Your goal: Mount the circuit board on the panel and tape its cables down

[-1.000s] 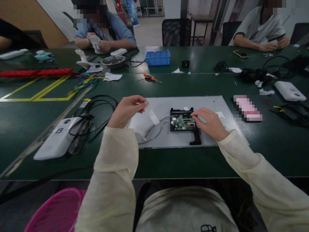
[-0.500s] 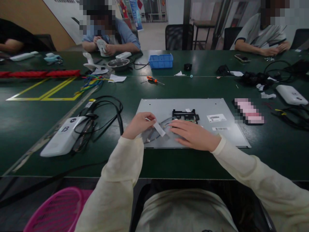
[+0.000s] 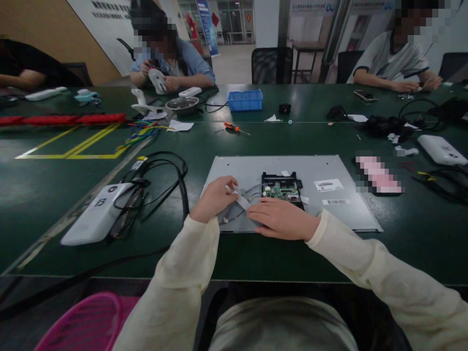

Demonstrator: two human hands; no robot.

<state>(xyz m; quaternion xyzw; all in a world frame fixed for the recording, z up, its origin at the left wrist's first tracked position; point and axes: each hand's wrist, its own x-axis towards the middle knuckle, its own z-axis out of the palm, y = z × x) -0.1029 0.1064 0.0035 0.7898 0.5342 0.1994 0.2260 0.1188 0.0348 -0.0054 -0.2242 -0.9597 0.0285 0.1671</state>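
Observation:
A flat grey metal panel (image 3: 237,168) lies on the green table before me. On it sits a black bracket (image 3: 280,176) with a green circuit board (image 3: 281,192), and thin cables (image 3: 252,191) run from the board to the left. My left hand (image 3: 214,200) pinches the upper end of a strip of white tape (image 3: 242,202) over these cables. With fingers stretched out, my right hand (image 3: 283,219) lies low over the panel, its fingertips at the strip's lower end. Whether they press on it I cannot tell. Its hand covers the board's front edge.
A white power bank (image 3: 97,214) with black cables is at left, a pink-backed phone (image 3: 380,175) at right. Beyond the panel are an orange screwdriver (image 3: 234,128), a blue basket (image 3: 244,101) and a metal bowl (image 3: 182,105). Several people sit across the table.
My right hand has moved left and down to the strip's lower end, uncovering more of the circuit board. My left hand still pinches the tape. The camera view has tilted up slightly.

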